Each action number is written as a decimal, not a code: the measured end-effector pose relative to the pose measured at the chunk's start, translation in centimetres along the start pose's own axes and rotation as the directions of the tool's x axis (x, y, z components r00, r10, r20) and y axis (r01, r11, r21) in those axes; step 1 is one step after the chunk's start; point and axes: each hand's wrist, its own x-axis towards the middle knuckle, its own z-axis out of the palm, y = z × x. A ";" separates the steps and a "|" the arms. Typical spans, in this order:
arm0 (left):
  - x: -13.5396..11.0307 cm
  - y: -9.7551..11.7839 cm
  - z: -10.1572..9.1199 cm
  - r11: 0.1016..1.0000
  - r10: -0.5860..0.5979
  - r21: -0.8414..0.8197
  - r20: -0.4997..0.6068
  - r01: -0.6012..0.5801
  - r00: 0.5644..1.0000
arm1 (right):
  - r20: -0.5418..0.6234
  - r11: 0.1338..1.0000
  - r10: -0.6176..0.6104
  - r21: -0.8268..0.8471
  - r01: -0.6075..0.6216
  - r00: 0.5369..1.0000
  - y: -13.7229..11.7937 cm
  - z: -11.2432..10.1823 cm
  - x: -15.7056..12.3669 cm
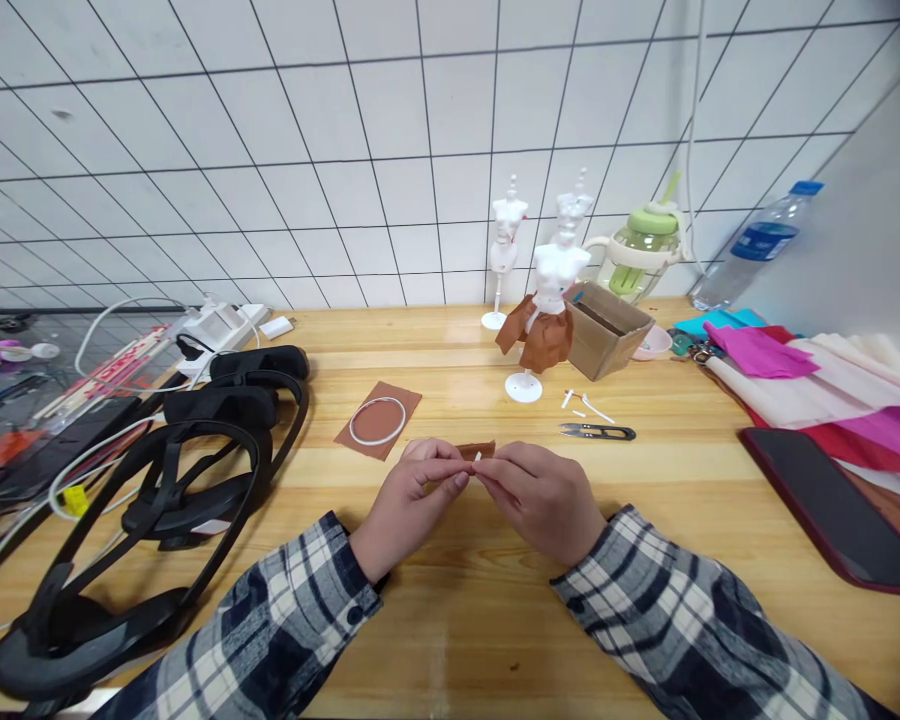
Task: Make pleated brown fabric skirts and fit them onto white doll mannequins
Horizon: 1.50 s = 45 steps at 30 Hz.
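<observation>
1 head cam, wide FOV, facing fwd & down: fingers [508, 474] mid-frame, tabletop [465, 640] near, wall [307, 210] farther bk.

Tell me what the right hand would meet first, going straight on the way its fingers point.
The right hand would likely meet the left hand first, at its fingertips, near the brown piece; depth there is hard to judge.
</observation>
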 end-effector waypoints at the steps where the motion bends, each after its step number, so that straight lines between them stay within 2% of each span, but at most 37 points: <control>1: 0.0 0.0 0.0 1.000 0.013 0.009 0.004 -0.013 1.000 | -0.004 1.000 0.002 0.004 -0.002 1.000 0.0 0.0 0.0; 4: -0.1 0.0 0.1 0.998 0.056 0.043 -0.009 -0.055 0.998 | -0.024 0.996 0.047 0.075 -0.045 0.999 0.0 0.0 0.0; 7: -0.2 0.1 0.3 0.993 0.079 0.089 -0.049 -0.074 0.996 | -0.011 0.957 0.189 0.227 -0.182 0.982 -0.3 0.2 0.2; 11: -0.3 0.4 0.4 0.993 0.079 0.095 -0.077 -0.071 0.994 | 0.063 0.842 0.367 0.401 -0.360 0.928 -0.7 0.5 0.6; 14: -0.3 0.5 0.5 0.995 0.057 0.086 -0.097 -0.048 0.994 | 0.149 0.720 0.476 0.500 -0.481 0.867 -1.0 0.9 0.6; 16: -0.2 0.6 0.5 0.996 0.048 0.083 -0.114 -0.039 0.992 | 0.197 0.648 0.510 0.552 -0.524 0.837 -1.1 1.1 0.5; 18: -0.2 0.6 0.4 0.996 0.052 0.080 -0.129 -0.042 0.990 | 0.209 0.618 0.500 0.594 -0.516 0.840 -1.1 1.2 0.4; 22: 0.0 0.6 0.2 0.997 0.041 0.064 -0.153 -0.032 0.987 | 0.154 0.686 0.398 0.605 -0.404 0.905 -0.9 1.1 0.2; 27: 0.2 0.2 0.2 0.997 0.053 0.064 -0.190 -0.041 0.980 | 0.118 0.768 0.292 0.563 -0.306 0.949 -0.8 1.1 0.1; 36: 0.4 0.0 0.2 0.999 0.036 0.042 -0.148 -0.030 0.988 | 0.155 0.800 0.280 0.508 -0.320 0.947 -0.5 1.1 0.0; 45: 0.2 -0.8 0.1 0.997 0.053 -0.039 -0.197 -0.062 0.979 | 0.161 0.810 0.262 0.500 -0.308 0.952 -0.5 0.7 0.0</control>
